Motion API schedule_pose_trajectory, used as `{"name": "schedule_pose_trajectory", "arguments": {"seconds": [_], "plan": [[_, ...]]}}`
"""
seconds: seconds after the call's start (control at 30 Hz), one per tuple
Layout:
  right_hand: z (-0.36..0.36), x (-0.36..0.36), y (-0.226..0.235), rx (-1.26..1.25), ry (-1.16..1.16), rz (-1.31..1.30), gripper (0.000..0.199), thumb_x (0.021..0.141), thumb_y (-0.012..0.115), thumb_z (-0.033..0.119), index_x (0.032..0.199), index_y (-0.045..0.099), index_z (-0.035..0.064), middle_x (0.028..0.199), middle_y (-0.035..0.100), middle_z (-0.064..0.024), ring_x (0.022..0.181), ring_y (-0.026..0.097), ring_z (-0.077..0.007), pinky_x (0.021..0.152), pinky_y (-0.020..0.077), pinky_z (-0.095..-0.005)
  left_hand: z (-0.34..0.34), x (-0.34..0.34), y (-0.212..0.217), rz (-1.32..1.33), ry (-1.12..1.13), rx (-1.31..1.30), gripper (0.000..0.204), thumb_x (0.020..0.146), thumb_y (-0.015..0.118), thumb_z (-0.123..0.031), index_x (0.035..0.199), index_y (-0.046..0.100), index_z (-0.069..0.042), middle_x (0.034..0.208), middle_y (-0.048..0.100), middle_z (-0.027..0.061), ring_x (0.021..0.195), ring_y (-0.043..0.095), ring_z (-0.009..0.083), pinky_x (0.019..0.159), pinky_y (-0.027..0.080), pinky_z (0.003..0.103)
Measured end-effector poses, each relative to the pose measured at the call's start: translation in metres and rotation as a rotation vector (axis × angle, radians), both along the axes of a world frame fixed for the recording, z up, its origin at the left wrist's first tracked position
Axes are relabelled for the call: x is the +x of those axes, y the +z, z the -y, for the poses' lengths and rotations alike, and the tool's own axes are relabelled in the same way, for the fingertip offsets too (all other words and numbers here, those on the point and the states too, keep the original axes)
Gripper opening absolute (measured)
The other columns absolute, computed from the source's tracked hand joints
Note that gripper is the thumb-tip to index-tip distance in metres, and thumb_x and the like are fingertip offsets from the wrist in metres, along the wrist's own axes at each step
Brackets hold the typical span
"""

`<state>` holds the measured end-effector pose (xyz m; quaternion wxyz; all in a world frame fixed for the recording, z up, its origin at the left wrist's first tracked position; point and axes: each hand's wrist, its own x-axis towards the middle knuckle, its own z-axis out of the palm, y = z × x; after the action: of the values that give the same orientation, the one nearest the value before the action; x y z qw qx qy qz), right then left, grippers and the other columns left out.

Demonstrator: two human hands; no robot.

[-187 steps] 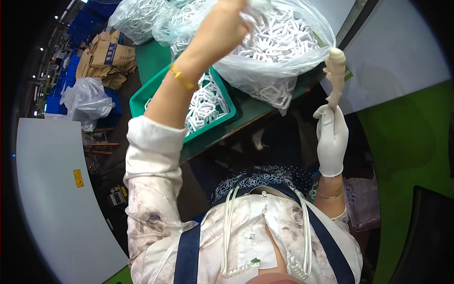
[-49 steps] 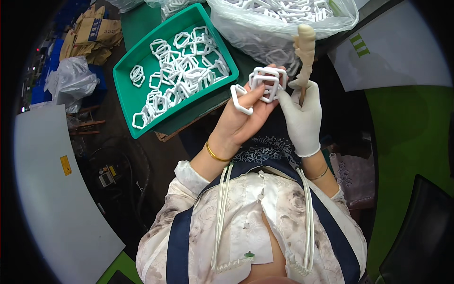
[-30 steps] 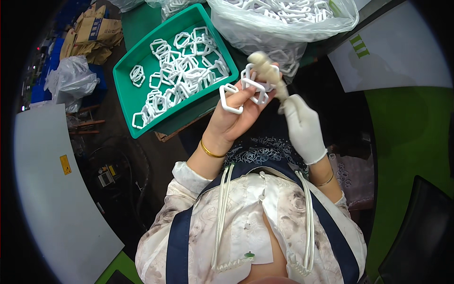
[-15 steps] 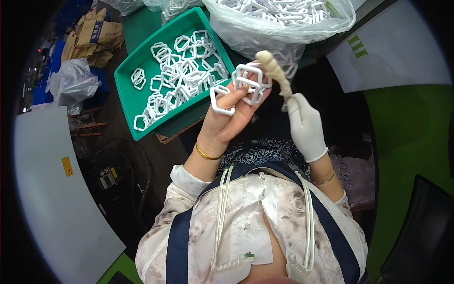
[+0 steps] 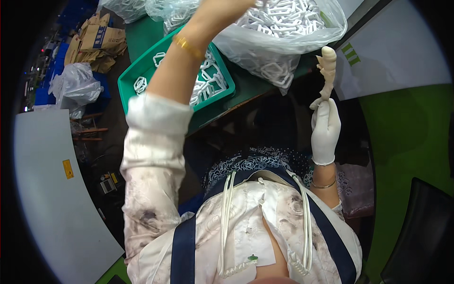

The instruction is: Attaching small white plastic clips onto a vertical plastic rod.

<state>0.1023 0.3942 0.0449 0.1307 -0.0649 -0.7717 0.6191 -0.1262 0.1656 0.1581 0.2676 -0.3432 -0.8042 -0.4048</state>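
My bare left hand [image 5: 226, 10] reaches over to the far edge of the view, beside a clear plastic bag [image 5: 272, 47] filled with white plastic rings [image 5: 288, 18]. Its fingers are cut off by the picture's edge, so what they hold is not visible. My right hand [image 5: 325, 132], in a white glove, is closed round the thin lower end of a cream-coloured, knobbly stick-like tool [image 5: 328, 68]. The tool stands upright, apart from the bag. Under my left forearm, a green tray [image 5: 124, 87] contains more angular white rings [image 5: 208, 83], partly hidden by the arm.
The tray and bag rest on a green-topped table [image 5: 231, 106]. More clear bags [image 5: 172, 12] lie behind the tray. Flattened brown cardboard [image 5: 97, 40] and a crumpled plastic bag [image 5: 78, 85] are piled at the far left. A pale panel [image 5: 56, 189] stands to my left.
My left hand has moved from in front of me to the far edge; the white rings it held are out of sight. My right hand has moved right with the tool, now upright.
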Motion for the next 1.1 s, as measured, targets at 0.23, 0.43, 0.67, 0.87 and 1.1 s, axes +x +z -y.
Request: {"name": "schedule_pose_trajectory", "arguments": {"seconds": [0.23,0.43,0.67,0.87,1.1], "plan": [[-0.014,0.006,-0.012,0.007,-0.036,0.066,0.033,0.111,0.042,0.027,0.095,0.060,0.0042,0.066,0.034,0.0094,0.053,0.027,0.0001,0.049,0.0207,-0.0205,0.018,0.025,0.043,-0.027,0.224,-0.259,0.051,0.083,0.071,-0.007,0.131,0.058,0.002,0.117,0.066,0.0227,0.121,0.061,0.0344,0.101,0.050,0.040],[-0.013,0.000,-0.015,0.019,0.006,0.077,0.033,0.111,0.042,0.027,0.094,0.059,0.0045,0.066,0.034,0.0090,0.053,0.027,-0.0002,0.049,0.0207,-0.0207,0.147,0.022,-0.045,0.692,0.299,-0.787,0.022,0.088,0.075,-0.018,0.104,0.074,-0.003,0.101,0.074,0.0101,0.092,0.070,0.0198,0.081,0.056,0.033],[0.005,-0.003,-0.007,0.034,0.061,0.070,0.032,0.112,0.043,0.026,0.093,0.058,0.0042,0.066,0.034,0.0084,0.054,0.026,-0.0008,0.050,0.0202,-0.0216,0.132,0.049,-0.128,0.611,0.506,-0.604,0.045,0.088,0.071,-0.038,0.118,0.069,-0.004,0.120,0.066,0.0158,0.110,0.065,0.0337,0.094,0.053,0.042],[0.012,-0.001,-0.003,0.075,0.075,0.063,0.032,0.112,0.043,0.025,0.093,0.059,0.0042,0.066,0.035,0.0082,0.055,0.027,-0.0009,0.050,0.0205,-0.0216,0.115,0.028,-0.139,0.518,0.449,-0.531,0.052,0.084,0.069,-0.039,0.120,0.066,-0.003,0.110,0.071,0.0160,0.104,0.068,0.0354,0.095,0.052,0.044],[0.015,0.000,-0.008,0.092,0.085,0.059,0.032,0.112,0.043,0.024,0.093,0.060,0.0036,0.067,0.036,0.0082,0.056,0.028,-0.0008,0.051,0.0209,-0.0213,0.146,0.025,-0.136,0.758,0.390,-0.555,0.038,0.078,0.068,-0.018,0.113,0.062,-0.003,0.104,0.073,0.0163,0.102,0.070,0.0332,0.088,0.054,0.043]]}}
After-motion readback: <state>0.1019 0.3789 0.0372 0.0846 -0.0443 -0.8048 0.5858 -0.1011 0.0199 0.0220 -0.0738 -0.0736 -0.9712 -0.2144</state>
